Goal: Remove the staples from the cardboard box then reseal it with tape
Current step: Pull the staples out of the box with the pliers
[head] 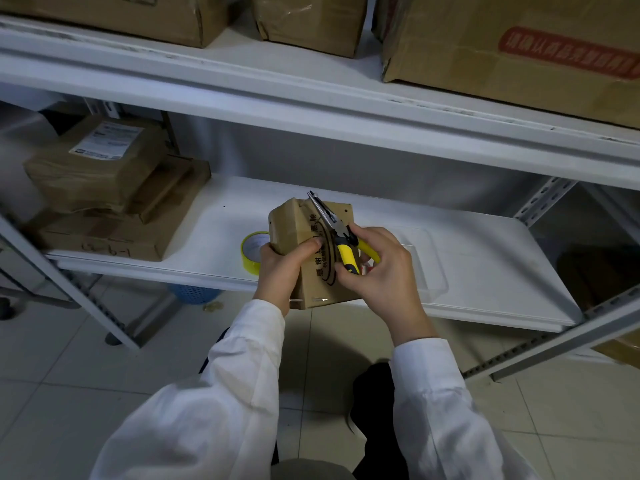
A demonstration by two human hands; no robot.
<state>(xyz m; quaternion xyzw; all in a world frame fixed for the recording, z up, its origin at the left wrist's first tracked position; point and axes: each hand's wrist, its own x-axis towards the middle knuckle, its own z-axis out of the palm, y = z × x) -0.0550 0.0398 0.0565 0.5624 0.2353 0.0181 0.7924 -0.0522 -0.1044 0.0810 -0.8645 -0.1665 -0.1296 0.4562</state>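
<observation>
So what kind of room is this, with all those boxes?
Most likely a storeroom or packing room. White metal shelves hold big cardboard boxes, a labelled parcel sits at the left, and a roll of tape lies nearby.

A storeroom: white metal shelving (311,84) stacked with sealed cardboard cartons (512,46).
</observation>
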